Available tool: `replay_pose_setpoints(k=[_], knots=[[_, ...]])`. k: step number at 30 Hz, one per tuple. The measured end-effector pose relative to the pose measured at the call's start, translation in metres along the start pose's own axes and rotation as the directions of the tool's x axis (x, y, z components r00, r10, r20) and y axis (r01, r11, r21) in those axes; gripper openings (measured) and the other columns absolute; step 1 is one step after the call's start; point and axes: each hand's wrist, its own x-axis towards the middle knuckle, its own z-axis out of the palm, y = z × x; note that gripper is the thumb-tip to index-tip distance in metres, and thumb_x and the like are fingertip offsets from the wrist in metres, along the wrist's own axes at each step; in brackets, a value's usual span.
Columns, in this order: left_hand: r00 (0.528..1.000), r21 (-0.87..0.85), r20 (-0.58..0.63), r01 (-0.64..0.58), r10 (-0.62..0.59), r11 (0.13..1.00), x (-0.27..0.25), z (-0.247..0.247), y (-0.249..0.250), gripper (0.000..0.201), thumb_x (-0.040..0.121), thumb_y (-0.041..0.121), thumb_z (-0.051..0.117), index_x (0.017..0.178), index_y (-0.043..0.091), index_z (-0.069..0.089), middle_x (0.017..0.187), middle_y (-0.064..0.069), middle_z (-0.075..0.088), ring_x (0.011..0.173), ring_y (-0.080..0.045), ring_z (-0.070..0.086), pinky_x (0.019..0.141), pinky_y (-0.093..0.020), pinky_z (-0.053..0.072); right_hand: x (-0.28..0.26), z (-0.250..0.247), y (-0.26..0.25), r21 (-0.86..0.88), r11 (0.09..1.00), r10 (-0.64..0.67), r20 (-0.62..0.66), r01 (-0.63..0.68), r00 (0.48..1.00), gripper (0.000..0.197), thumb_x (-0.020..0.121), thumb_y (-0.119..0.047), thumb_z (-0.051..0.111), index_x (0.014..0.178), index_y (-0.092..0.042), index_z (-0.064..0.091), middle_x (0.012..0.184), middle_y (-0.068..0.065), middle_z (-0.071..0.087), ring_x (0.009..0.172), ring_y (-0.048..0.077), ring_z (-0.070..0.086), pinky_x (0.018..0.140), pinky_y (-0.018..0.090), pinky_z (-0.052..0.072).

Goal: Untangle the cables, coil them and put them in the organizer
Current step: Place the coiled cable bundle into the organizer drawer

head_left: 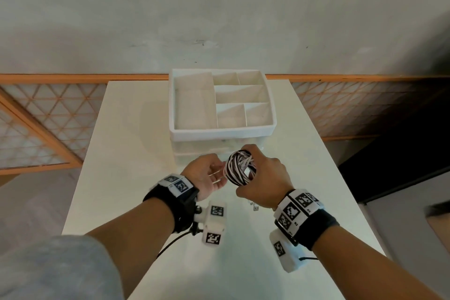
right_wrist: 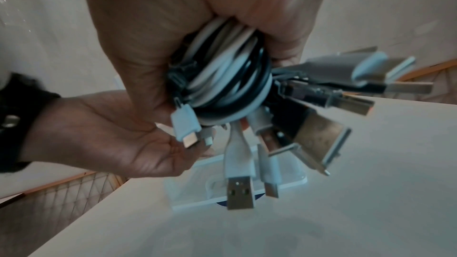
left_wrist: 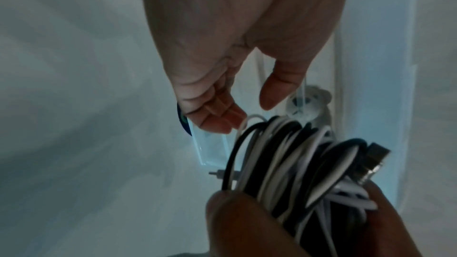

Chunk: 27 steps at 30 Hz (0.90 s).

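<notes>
Gripping the coiled cable bundle [head_left: 239, 167] in my right hand [head_left: 261, 179] over the counter [head_left: 126, 143], left hand [head_left: 207, 176] loose beside it, organizer [head_left: 222, 130] compartments look empty, so stowing's left.

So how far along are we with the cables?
Coiling looks done: black and white cables form one coiled bundle, plugs dangling. In hand: the right hand grips it, and the left hand is beside it, fingers loosely curled. Left: the organizer compartments look empty, so stowing remains.
</notes>
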Motion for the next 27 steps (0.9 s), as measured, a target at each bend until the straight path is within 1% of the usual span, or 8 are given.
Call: replay_pose_setpoints(k=[9,12,14,17,20,21,24,27], knots=[[0.987,-0.094,0.159,0.047,-0.031,0.995,-0.008,-0.008,-0.027,0.010,0.078,0.015,0.063,0.081,0.014,0.054,0.079,-0.006,0.062,0.072,-0.023,0.059,0.074,-0.036,0.046,-0.004,-0.008,0.009,0.069,0.997,-0.014,-0.027,0.016,1.000,0.081,0.055,-0.031,0.077,0.125,-0.045,0.038,0.083,-0.008,0.068,0.073,0.017,0.066,0.068,0.038,0.061],[0.973,0.061,0.194,0.113,-0.123,0.992,-0.026,-0.020,-0.045,0.013,0.084,0.020,0.065,0.093,0.017,0.057,0.086,-0.007,0.066,0.079,-0.024,0.063,0.073,-0.036,0.046,-0.005,-0.018,0.010,0.070,0.997,-0.024,-0.053,0.028,0.998,0.080,0.054,-0.030,0.078,0.123,-0.045,0.040,0.081,-0.010,0.066,0.073,0.017,0.065,0.070,0.035,0.060],[0.965,0.341,0.194,0.103,-0.177,0.935,-0.042,-0.022,-0.040,0.014,0.089,0.023,0.066,0.096,0.015,0.058,0.086,-0.008,0.069,0.077,-0.023,0.065,0.068,-0.032,0.049,-0.005,-0.023,0.008,0.057,0.998,-0.036,-0.060,0.039,0.998,0.080,0.055,-0.029,0.079,0.123,-0.045,0.040,0.081,-0.015,0.061,0.075,0.016,0.062,0.070,0.032,0.058],[0.974,0.715,0.220,-0.204,0.062,0.669,-0.058,-0.016,-0.014,0.014,0.090,0.021,0.068,0.098,0.010,0.063,0.081,-0.004,0.070,0.072,-0.017,0.067,0.058,-0.027,0.051,-0.004,-0.029,0.003,0.046,0.997,-0.063,-0.068,0.066,0.996,0.081,0.057,-0.028,0.080,0.125,-0.045,0.039,0.080,-0.020,0.056,0.073,0.007,0.053,0.070,0.028,0.055],[0.805,0.890,0.280,-0.422,0.523,0.174,-0.063,-0.019,0.009,0.014,0.089,0.021,0.066,0.102,0.019,0.068,0.091,0.004,0.069,0.086,-0.015,0.065,0.070,-0.023,0.051,-0.002,-0.032,-0.007,0.047,0.995,-0.088,-0.059,0.091,0.994,0.081,0.057,-0.028,0.081,0.125,-0.044,0.040,0.082,-0.018,0.057,0.075,0.011,0.057,0.069,0.029,0.056],[0.768,0.928,0.322,-0.370,0.554,-0.025,-0.063,-0.022,0.010,0.024,0.090,0.024,0.064,0.114,0.021,0.066,0.105,0.004,0.068,0.100,-0.018,0.062,0.082,-0.026,0.049,-0.002,-0.033,-0.010,0.044,0.993,-0.104,-0.050,0.106,0.993,0.083,0.057,-0.028,0.082,0.126,-0.043,0.040,0.084,-0.016,0.058,0.077,0.014,0.060,0.069,0.030,0.057],[0.851,0.885,0.339,-0.144,0.400,-0.443,-0.061,-0.034,-0.007,0.045,0.095,0.031,0.051,0.139,0.023,0.050,0.136,0.000,0.056,0.125,-0.023,0.050,0.101,-0.037,0.035,0.002,-0.034,-0.023,0.005,0.986,-0.169,-0.020,0.170,0.985,0.087,0.054,-0.031,0.082,0.128,-0.044,0.039,0.094,-0.009,0.065,0.081,0.021,0.066,0.070,0.035,0.060],[0.837,0.863,0.370,-0.148,0.403,-0.484,-0.066,-0.042,-0.025,0.039,0.096,0.030,0.046,0.134,0.027,0.054,0.132,0.004,0.059,0.122,-0.020,0.054,0.097,-0.040,0.030,0.010,-0.035,-0.037,-0.076,0.966,-0.244,0.044,0.246,0.969,0.090,0.052,-0.035,0.082,0.129,-0.043,0.037,0.097,-0.007,0.069,0.079,0.023,0.067,0.071,0.037,0.061]])
